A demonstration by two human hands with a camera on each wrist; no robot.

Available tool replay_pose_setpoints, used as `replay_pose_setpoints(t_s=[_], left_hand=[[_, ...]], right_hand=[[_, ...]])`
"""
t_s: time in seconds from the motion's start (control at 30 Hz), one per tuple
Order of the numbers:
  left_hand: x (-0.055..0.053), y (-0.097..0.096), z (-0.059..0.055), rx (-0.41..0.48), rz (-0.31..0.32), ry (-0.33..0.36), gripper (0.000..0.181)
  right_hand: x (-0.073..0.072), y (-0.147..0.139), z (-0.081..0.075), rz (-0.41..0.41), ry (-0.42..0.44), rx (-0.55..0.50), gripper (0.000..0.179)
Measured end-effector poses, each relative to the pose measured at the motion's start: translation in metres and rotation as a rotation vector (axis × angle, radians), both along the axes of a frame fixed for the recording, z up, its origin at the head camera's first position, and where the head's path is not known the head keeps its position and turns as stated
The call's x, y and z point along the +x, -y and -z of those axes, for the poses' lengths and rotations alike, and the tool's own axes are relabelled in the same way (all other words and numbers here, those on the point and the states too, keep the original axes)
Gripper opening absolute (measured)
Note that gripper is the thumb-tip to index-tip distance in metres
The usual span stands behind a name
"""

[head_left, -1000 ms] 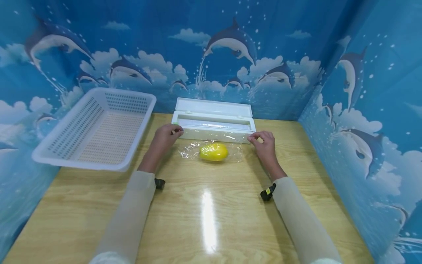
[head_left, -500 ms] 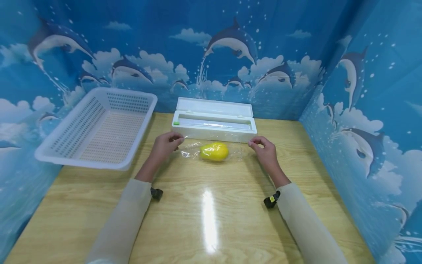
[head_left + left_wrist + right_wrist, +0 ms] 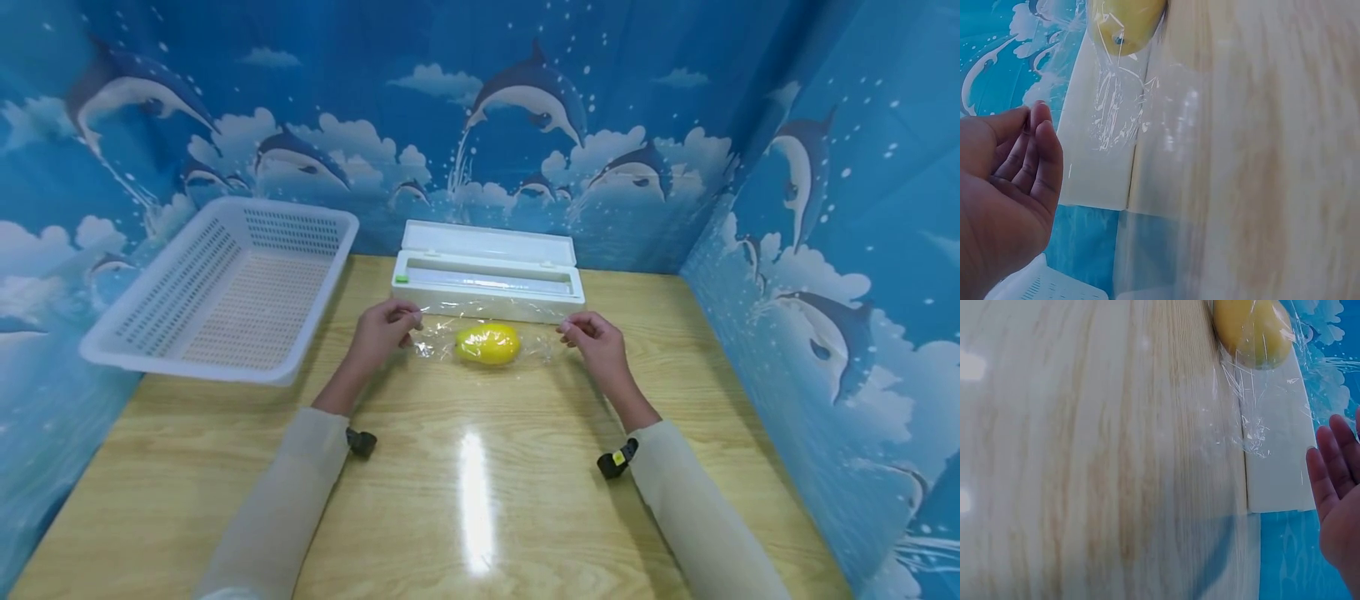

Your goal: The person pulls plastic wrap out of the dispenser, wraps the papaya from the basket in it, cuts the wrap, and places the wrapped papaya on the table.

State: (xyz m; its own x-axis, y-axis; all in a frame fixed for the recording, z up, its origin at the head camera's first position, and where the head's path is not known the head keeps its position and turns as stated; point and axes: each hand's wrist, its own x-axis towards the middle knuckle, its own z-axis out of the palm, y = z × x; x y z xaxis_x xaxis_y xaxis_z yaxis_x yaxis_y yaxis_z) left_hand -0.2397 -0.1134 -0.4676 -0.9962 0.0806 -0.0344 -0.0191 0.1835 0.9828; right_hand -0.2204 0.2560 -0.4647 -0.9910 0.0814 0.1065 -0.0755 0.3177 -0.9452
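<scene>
A yellow oval fruit (image 3: 487,344) lies on the table in clear cling film (image 3: 432,343), which is crinkled at both of its ends. To its left my left hand (image 3: 382,333) pinches film between thumb and fingertips. My right hand (image 3: 597,343) pinches the film on the other side, so a sheet spans the gap in front of the dispenser. That white cling film dispenser (image 3: 487,306) stands behind the fruit with its lid up, a roll inside and a green slider (image 3: 402,279) at its left end. In the left wrist view, shiny wrinkled film (image 3: 1119,115) trails from the fruit (image 3: 1125,25).
A white slotted plastic basket (image 3: 307,350) stands on the left of the wooden table (image 3: 405,500). Blue dolphin-print curtains (image 3: 360,75) enclose the back and sides. A black wrist camera (image 3: 362,443) sits on the left sleeve, another camera (image 3: 615,460) on the right.
Both hands have come back slightly from the dispenser's front edge toward the person, bringing the film nearer the fruit. The right hand then shifted a little inward. Fruit, dispenser and basket stay put.
</scene>
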Motion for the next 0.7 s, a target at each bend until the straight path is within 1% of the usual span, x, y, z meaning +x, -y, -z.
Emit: replay_pose_setpoints(t_s=[0.1,0.17,0.33,0.47,0.63,0.7], left_hand=[[-0.001,0.0,0.001,0.028,-0.004,0.034,0.028],[-0.002,0.0,0.003,0.061,-0.006,0.044,0.029],[-0.001,0.0,0.004,0.142,0.018,0.036,0.027],[0.001,0.001,0.006,0.154,0.03,0.032,0.024],[0.002,0.002,0.01,0.171,0.04,0.03,0.026],[0.003,0.003,0.011,0.184,0.043,0.031,0.026]], right_hand=[[0.001,0.001,0.0,-0.016,0.002,-0.009,0.031],[0.001,0.001,-0.001,-0.017,0.001,-0.031,0.033],[0.004,-0.001,-0.001,-0.027,-0.003,-0.054,0.033],[0.005,-0.002,0.002,-0.03,0.003,-0.02,0.033],[0.005,0.003,0.005,-0.04,0.022,0.052,0.037],[0.006,0.004,0.005,-0.05,0.018,0.055,0.037]])
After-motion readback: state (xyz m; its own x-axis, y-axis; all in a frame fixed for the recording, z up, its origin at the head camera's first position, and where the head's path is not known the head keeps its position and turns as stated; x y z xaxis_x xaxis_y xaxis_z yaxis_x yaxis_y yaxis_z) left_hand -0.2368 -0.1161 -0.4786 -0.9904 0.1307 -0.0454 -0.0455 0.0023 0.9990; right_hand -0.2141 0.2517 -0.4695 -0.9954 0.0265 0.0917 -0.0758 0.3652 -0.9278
